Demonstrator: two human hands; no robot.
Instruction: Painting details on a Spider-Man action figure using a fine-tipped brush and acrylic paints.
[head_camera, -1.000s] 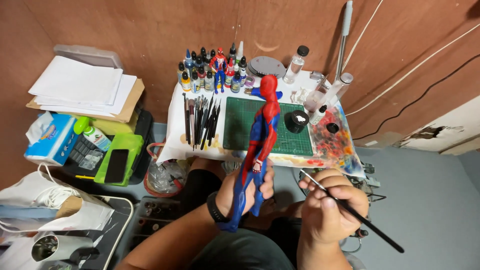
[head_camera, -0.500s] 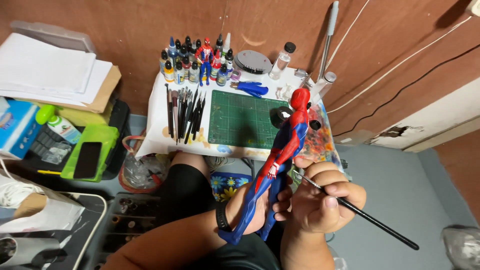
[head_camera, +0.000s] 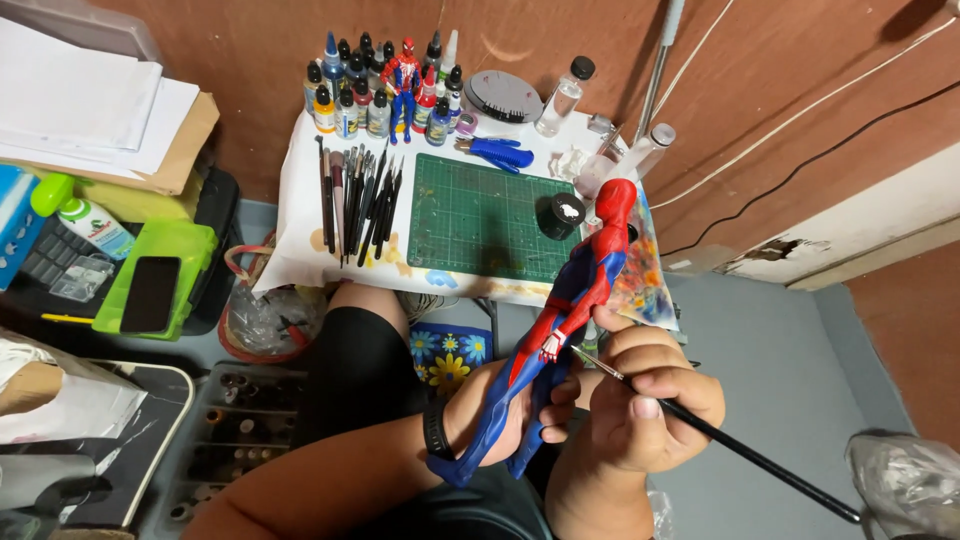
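at far left we log a stack of white paper (head_camera: 80, 100) on a brown cardboard box (head_camera: 185, 140), flat and matte. below it, a lime green plastic tray (head_camera: 190, 245) holding a black phone (head_camera: 150, 293), glossy and rectangular. a white bottle with a green cap (head_camera: 88, 222) lies tilted beside the tray. lower left, a dark compartmented case (head_camera: 230, 440) holds small round items we cannot make out.

on the small table (head_camera: 290, 250), covered in white cloth: a row of long thin brushes (head_camera: 358, 200) lying side by side; behind them a cluster of small dropper bottles (head_camera: 350, 95) with dark caps, their contents yellow, grey and dark, standing around a small red and blue figure (head_camera: 404, 80). centre, a green gridded cutting mat (head_camera: 470, 215), paint-flecked. on its right edge, a small round black jar (head_camera: 560, 215) with white inside. behind, a clear glass bottle with black cap (head_camera: 563, 95).

our left hand (head_camera: 500, 400) is clamped around the legs of the large red and blue figure (head_camera: 575, 300), smooth moulded plastic, held tilted in the air in front of the table's right corner. our right hand (head_camera: 640, 400) pinches a slim black paintbrush (head_camera: 740, 450), its tip touching the figure's white hand.

far right, a crumpled clear plastic bag (head_camera: 905, 480).
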